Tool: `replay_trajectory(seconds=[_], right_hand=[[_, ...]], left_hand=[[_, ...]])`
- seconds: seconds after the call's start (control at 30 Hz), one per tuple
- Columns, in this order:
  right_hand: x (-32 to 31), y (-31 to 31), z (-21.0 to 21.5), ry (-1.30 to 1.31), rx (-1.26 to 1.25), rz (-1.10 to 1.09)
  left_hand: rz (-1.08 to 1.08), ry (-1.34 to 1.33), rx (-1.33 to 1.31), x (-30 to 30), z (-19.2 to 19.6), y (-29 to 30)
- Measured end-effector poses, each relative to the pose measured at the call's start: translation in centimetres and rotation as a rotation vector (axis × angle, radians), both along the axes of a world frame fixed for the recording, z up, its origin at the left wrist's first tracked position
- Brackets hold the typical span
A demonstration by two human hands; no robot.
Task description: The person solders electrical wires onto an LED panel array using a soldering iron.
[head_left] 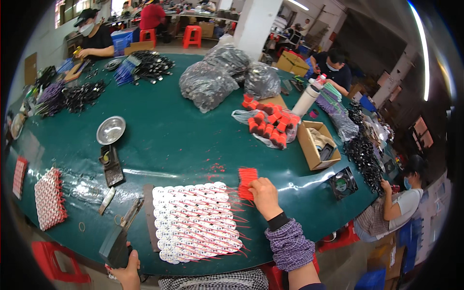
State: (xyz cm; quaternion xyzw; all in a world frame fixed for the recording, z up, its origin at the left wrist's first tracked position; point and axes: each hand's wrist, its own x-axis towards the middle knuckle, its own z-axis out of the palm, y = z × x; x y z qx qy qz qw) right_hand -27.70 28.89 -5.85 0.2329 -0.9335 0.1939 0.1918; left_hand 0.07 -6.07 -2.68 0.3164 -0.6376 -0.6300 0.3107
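Observation:
In front of me lies a panel of round white boards (193,224) joined in rows, with thin red wires trailing across it to the right. My left hand (128,271), at the lower edge, is closed round a dark grey gun-shaped tool (114,245) whose narrow metal nose points up and away, left of the panel. Just beyond the panel's far right corner, my right hand (265,195) has its fingers closed on a bundle of short red wires (247,181). Its fingertips are partly hidden.
To the left are stacked wired panels (49,199), a metal bowl (111,130) and a dark metal stand (111,166). Farther off are orange-red wire bundles (272,121), a cardboard box (316,147), a small fan (343,183) and plastic bags (208,84). Other people work around the green table (159,140).

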Motion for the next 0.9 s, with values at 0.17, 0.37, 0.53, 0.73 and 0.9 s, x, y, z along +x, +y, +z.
replay_trajectory(seconds=[0.17,0.37,0.53,0.73,0.9], right_hand=[[0.6,0.8,1.4,-0.042,0.032,-0.080],[0.5,-0.2,1.2,-0.011,0.105,-0.093],[0.5,0.6,1.5,0.004,0.155,-0.090],[0.2,0.1,2.4,0.074,0.132,-0.038],[0.7,-3.2,6.0,0.052,0.111,0.022]], left_hand=[[-0.035,-0.070,0.097,-1.0,2.1,1.2],[0.046,-0.056,0.121,-1.2,2.4,0.9],[-0.014,-0.109,0.097,-1.5,1.8,0.4],[0.000,-0.079,0.083,-1.8,1.4,-0.6],[0.015,-0.081,0.106,-2.4,2.0,-1.2]])
